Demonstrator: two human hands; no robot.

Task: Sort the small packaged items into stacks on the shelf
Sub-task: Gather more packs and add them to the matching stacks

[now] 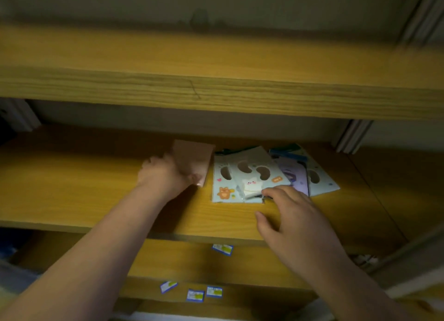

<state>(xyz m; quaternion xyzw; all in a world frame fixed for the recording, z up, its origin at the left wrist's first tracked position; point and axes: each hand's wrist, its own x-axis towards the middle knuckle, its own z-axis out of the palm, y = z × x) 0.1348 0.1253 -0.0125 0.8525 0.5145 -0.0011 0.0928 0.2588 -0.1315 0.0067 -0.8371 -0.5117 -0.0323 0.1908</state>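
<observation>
At frame centre I see my left hand (165, 174) gripping a flat pinkish packet (193, 163) on the wood-grain shelf (72, 188). Just right of it, glossy pale-blue cards (242, 174) with bean-shaped cutouts and cartoon stickers lie fanned; my right hand (295, 222) hovers, fingers spread, fingertips touching them.

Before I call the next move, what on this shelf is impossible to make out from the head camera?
- Pink packet: print blurred; left hand covers its near corner.
- Fanned packets: lower ones overlapped, so no count; right hand hides their near edge.
- Small blue labels below: text too small.
- Shelf's left end: dark.
</observation>
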